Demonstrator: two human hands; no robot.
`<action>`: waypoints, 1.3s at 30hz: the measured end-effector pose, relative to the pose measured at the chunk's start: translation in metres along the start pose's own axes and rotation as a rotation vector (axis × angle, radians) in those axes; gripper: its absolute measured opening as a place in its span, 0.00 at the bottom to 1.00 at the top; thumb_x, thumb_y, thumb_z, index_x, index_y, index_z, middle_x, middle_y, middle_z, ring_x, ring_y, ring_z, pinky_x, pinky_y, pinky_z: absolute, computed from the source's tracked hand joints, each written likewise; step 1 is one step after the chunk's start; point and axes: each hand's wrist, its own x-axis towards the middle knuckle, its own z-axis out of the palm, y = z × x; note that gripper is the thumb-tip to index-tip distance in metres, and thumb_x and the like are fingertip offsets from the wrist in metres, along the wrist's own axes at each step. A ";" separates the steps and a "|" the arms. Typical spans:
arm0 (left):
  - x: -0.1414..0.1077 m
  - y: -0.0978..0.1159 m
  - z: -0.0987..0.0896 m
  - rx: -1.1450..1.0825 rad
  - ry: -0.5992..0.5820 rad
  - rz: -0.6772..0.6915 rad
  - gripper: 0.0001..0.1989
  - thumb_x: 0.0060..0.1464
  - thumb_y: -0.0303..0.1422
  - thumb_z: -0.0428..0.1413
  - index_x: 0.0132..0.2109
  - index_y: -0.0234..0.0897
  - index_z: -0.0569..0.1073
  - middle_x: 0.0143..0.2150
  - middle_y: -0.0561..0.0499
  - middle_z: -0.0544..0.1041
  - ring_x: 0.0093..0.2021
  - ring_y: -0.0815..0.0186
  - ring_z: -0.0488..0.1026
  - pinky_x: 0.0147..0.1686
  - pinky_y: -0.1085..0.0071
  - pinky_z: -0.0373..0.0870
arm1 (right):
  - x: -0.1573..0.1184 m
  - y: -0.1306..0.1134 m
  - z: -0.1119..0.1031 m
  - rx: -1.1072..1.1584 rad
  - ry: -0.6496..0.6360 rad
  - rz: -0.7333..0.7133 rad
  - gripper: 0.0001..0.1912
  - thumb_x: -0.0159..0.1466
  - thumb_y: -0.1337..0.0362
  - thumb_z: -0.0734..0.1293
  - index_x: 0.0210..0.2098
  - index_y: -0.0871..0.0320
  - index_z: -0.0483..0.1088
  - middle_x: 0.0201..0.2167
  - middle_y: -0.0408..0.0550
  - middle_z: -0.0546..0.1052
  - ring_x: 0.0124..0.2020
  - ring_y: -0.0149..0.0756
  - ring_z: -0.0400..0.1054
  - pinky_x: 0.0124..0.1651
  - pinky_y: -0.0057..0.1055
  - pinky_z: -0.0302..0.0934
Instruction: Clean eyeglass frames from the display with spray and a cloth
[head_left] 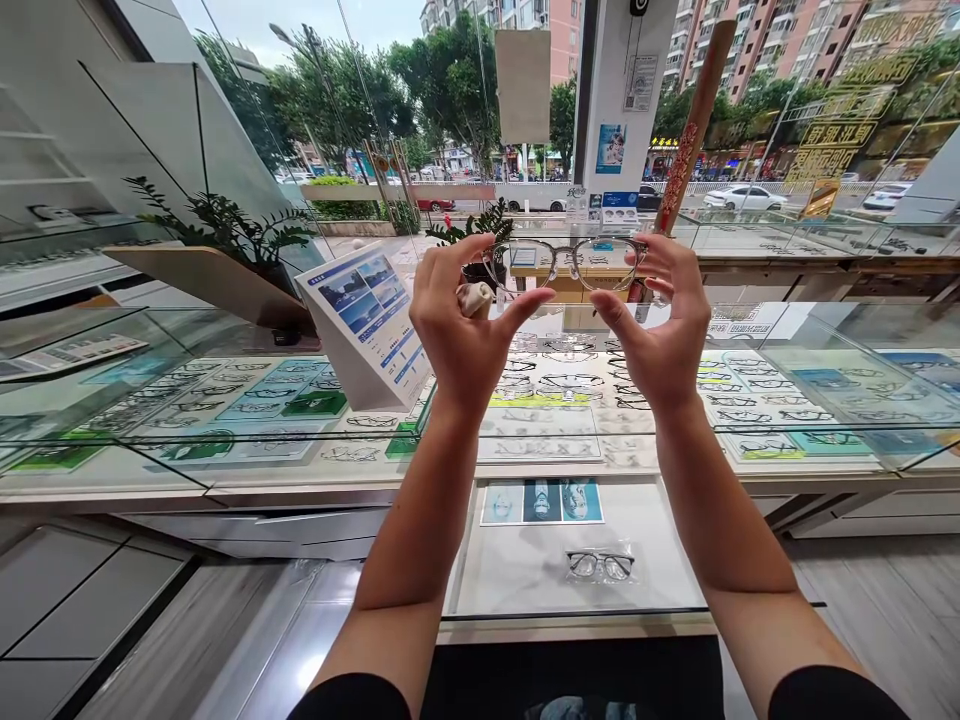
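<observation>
Holding thin-rimmed eyeglasses point(564, 248) up by both outer ends, roughly level, above the bench point(300, 492): clamped on one end with the left grip point(459, 325), on the other with the right grip point(670, 315). Carrying also, in the left grip, what looks like a bunched white cloth point(475, 298). Cannot tell whether touching a lens with either thumb. Seems, judging by the raised, two-sided hold, to be at a hold-and-look step; would call next for a light, even pinch, without twisting the rims.

Looking down, onto rows of display frames point(570, 380) under the bench's glass; nearer the body, onto a white tray point(517, 580) with a picture card point(541, 502) and bagged glasses point(601, 566). To the left, onto a standing calendar point(367, 330) and, behind, a potted plant point(232, 230). Farther off, past a pillar point(626, 110) with posters and through shopfront glass point(847, 110), onto trees point(450, 90) and a white car point(742, 197). Low at right, onto grey wood-look floor point(892, 600).
</observation>
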 end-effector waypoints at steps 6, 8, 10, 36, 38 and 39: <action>0.002 -0.015 0.004 -0.196 -0.099 -0.050 0.41 0.50 0.67 0.67 0.63 0.50 0.75 0.54 0.43 0.78 0.53 0.49 0.78 0.47 0.53 0.80 | -0.001 -0.002 0.001 0.066 -0.077 0.130 0.34 0.71 0.40 0.71 0.71 0.36 0.62 0.57 0.52 0.78 0.59 0.51 0.75 0.64 0.55 0.73; 0.002 -0.017 0.006 -0.181 -0.080 -0.039 0.41 0.50 0.67 0.67 0.62 0.49 0.76 0.51 0.44 0.79 0.51 0.50 0.79 0.45 0.55 0.81 | 0.000 0.002 0.003 0.066 -0.103 0.136 0.34 0.72 0.42 0.70 0.73 0.36 0.61 0.54 0.51 0.78 0.56 0.49 0.76 0.62 0.53 0.74; 0.003 -0.018 0.006 -0.166 -0.067 -0.029 0.39 0.50 0.67 0.67 0.61 0.48 0.77 0.51 0.44 0.79 0.50 0.52 0.79 0.45 0.56 0.81 | 0.000 0.005 0.005 0.073 -0.118 0.138 0.34 0.71 0.43 0.71 0.73 0.37 0.61 0.52 0.50 0.78 0.53 0.48 0.77 0.62 0.51 0.74; 0.005 -0.031 0.002 -0.273 -0.169 -0.064 0.40 0.54 0.65 0.66 0.65 0.47 0.76 0.53 0.41 0.83 0.48 0.51 0.84 0.43 0.59 0.83 | 0.000 0.012 0.002 0.147 -0.077 0.139 0.31 0.70 0.44 0.73 0.68 0.40 0.67 0.52 0.50 0.79 0.53 0.48 0.77 0.65 0.54 0.72; 0.003 -0.036 0.004 -0.281 -0.168 -0.075 0.40 0.55 0.66 0.64 0.65 0.46 0.76 0.53 0.41 0.83 0.46 0.53 0.85 0.41 0.60 0.84 | 0.000 0.011 0.003 0.167 -0.069 0.148 0.29 0.69 0.44 0.74 0.66 0.40 0.68 0.52 0.50 0.79 0.52 0.48 0.77 0.64 0.54 0.72; 0.002 -0.038 0.005 -0.287 -0.164 -0.084 0.40 0.56 0.66 0.64 0.64 0.45 0.76 0.53 0.40 0.83 0.45 0.53 0.85 0.41 0.60 0.84 | 0.000 0.011 0.003 0.170 -0.069 0.150 0.29 0.69 0.44 0.74 0.66 0.41 0.69 0.52 0.50 0.79 0.52 0.48 0.77 0.64 0.54 0.72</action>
